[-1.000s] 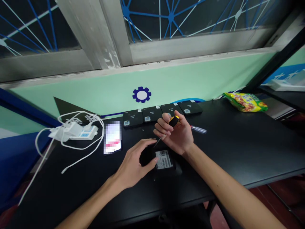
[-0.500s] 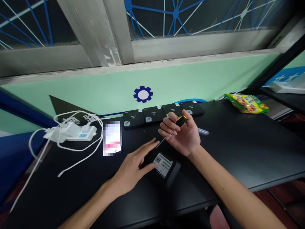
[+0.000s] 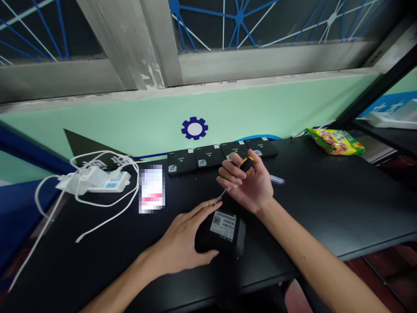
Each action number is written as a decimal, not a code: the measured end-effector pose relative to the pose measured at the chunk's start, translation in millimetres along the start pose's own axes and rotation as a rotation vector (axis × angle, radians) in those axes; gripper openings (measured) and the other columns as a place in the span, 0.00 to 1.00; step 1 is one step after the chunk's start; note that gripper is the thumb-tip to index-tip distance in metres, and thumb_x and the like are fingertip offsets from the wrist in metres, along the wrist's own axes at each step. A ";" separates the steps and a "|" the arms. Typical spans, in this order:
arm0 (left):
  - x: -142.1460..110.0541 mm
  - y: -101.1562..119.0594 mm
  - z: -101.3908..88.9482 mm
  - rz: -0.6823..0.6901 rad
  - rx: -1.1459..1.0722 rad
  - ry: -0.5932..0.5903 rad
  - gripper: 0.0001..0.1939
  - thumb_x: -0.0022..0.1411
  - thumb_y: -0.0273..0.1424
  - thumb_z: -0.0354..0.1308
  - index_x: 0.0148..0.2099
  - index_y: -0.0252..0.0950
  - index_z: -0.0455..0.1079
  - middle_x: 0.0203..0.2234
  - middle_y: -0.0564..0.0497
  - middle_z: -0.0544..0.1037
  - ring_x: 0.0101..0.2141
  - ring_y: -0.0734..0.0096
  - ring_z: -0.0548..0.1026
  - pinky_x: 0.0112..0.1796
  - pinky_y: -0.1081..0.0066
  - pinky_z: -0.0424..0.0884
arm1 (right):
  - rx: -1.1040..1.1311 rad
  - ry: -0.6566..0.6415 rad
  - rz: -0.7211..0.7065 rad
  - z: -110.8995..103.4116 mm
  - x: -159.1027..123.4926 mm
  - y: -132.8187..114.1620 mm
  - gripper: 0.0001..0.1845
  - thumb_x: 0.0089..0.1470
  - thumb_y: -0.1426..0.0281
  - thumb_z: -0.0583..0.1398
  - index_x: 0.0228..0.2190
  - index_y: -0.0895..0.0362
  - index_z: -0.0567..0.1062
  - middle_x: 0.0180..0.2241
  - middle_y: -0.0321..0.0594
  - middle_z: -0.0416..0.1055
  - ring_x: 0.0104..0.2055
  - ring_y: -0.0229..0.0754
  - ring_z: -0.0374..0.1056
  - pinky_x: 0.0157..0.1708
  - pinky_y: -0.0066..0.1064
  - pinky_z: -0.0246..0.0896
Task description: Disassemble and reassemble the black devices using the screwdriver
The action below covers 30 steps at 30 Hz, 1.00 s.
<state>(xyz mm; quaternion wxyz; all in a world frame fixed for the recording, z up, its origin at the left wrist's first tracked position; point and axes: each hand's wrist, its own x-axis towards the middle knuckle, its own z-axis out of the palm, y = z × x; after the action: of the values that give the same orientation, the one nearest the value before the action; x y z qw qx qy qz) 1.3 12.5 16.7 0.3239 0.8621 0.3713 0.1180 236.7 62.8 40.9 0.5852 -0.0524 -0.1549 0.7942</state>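
Note:
My right hand (image 3: 249,184) is closed round a screwdriver with a black and yellow handle (image 3: 246,164). Its thin metal shaft (image 3: 223,194) points down and left, ending at the fingertips of my left hand (image 3: 180,241). My left hand spans a black box-shaped device (image 3: 240,239), with fingers along the far edge and thumb along the near edge. A white printed label (image 3: 223,225) with a code and barcodes faces up on the device. The left fingertips hide what the screwdriver tip touches.
Several flat black boxes (image 3: 181,161) line the back of the black table (image 3: 325,204). A lit phone (image 3: 152,189) lies to the left, beside a white power strip (image 3: 109,181) with loose cables. A yellow-green snack bag (image 3: 337,142) and a small clear object (image 3: 276,179) lie right.
The black device has turned and settled flatter, its label now sharper. My left thumb has moved off the label to the near edge. The right hand stays almost in place.

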 end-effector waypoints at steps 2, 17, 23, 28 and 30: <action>0.6 1.5 2.0 -0.005 0.006 0.029 0.57 0.54 0.31 0.79 0.79 0.57 0.55 0.76 0.48 0.66 0.63 0.43 0.78 0.54 0.48 0.83 | 0.009 -0.003 -0.001 -0.1 -0.1 0.0 0.21 0.75 0.56 0.54 0.29 0.52 0.62 0.23 0.27 0.48 0.23 0.38 0.44 0.26 0.28 0.56; 2.5 -5.2 14.2 -0.079 -0.088 0.183 0.46 0.58 0.35 0.79 0.73 0.59 0.63 0.75 0.45 0.62 0.30 0.73 0.74 0.41 0.53 0.85 | 0.009 0.027 0.009 -1.1 -0.4 0.1 0.21 0.76 0.58 0.53 0.30 0.52 0.62 0.22 0.28 0.48 0.22 0.38 0.43 0.23 0.26 0.55; 1.2 -7.8 13.2 -0.057 -0.098 0.180 0.46 0.59 0.36 0.78 0.74 0.59 0.62 0.76 0.45 0.60 0.30 0.74 0.73 0.37 0.58 0.84 | -0.006 0.037 0.008 -3.4 0.6 0.5 0.21 0.75 0.57 0.55 0.30 0.52 0.62 0.23 0.28 0.47 0.23 0.38 0.42 0.23 0.26 0.55; 0.1 -7.7 10.7 -0.073 -0.119 0.153 0.44 0.60 0.37 0.76 0.73 0.58 0.62 0.77 0.46 0.60 0.30 0.74 0.73 0.37 0.58 0.84 | -0.021 0.039 -0.004 -3.6 -0.1 0.8 0.23 0.76 0.56 0.53 0.28 0.52 0.61 0.23 0.28 0.47 0.23 0.38 0.42 0.23 0.25 0.55; 0.0 -7.3 10.3 -0.081 -0.119 0.155 0.43 0.61 0.37 0.76 0.73 0.58 0.62 0.77 0.46 0.60 0.30 0.74 0.73 0.37 0.58 0.84 | -0.031 0.048 -0.009 -4.5 0.1 0.8 0.23 0.76 0.56 0.54 0.28 0.52 0.61 0.23 0.29 0.47 0.24 0.39 0.43 0.22 0.25 0.54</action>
<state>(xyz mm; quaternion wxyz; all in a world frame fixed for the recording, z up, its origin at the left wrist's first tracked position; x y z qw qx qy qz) 1.8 11.4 4.1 0.3492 0.8141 0.4220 0.1930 237.2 63.5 36.4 0.5915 -0.0797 -0.1534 0.7875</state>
